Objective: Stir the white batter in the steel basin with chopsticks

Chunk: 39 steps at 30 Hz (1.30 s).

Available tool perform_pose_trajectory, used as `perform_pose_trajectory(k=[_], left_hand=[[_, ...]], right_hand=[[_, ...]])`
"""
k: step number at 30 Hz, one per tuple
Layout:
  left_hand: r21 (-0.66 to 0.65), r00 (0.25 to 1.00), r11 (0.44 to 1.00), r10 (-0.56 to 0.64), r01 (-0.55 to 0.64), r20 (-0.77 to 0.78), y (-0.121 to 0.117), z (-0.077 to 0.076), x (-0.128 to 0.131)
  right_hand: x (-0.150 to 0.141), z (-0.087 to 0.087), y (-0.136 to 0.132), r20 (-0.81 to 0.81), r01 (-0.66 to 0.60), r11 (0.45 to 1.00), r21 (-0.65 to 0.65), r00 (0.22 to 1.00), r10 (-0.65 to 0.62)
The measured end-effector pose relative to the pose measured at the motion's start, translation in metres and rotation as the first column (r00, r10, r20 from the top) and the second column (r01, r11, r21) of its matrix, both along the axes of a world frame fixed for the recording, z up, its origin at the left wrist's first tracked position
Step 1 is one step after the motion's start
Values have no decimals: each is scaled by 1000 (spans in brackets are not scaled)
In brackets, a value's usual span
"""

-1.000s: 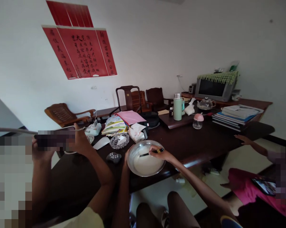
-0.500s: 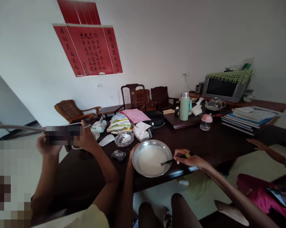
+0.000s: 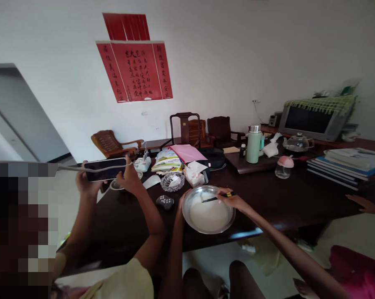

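Right hand (image 3: 229, 200): closed around a black utensil (image 3: 210, 199) with yellow markings; no brand legible. Metal bowl (image 3: 187, 212) of whitish liquid (image 3: 209, 216): below that hand, on the tabletop (image 3: 287, 199). Left hand (image 3: 183, 198): against the bowl's near-side rim; fingers mostly hidden, grip cannot be told. Red poster (image 3: 137, 74), beyond the left hand: Chinese characters, including "大" and "平安"; smaller columns blurred. Book stack (image 3: 337, 169), right of the right hand: titles unreadable.
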<state>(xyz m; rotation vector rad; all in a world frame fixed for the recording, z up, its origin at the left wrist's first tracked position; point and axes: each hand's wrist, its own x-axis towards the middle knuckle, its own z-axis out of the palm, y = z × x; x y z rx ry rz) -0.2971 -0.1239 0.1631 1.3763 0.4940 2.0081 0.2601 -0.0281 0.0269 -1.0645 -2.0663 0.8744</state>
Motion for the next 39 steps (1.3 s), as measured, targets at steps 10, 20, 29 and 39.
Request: perform_pose_trajectory(k=[10, 20, 29, 39], left_hand=[[-12, 981, 997, 81, -80, 174, 13, -21, -14], [38, 982, 999, -21, 14, 186, 7, -13, -7], [-41, 977, 982, 190, -187, 95, 6, -16, -14], [-63, 966, 969, 243, -238, 87, -2, -15, 0]], right_hand=[[89, 13, -41, 112, -39, 998, -52, 993, 45], [5, -5, -41, -48, -201, 975, -99, 979, 197], [15, -9, -4, -72, 10, 1000, -15, 997, -11], [92, -14, -35, 42, -12, 997, -78, 999, 15]])
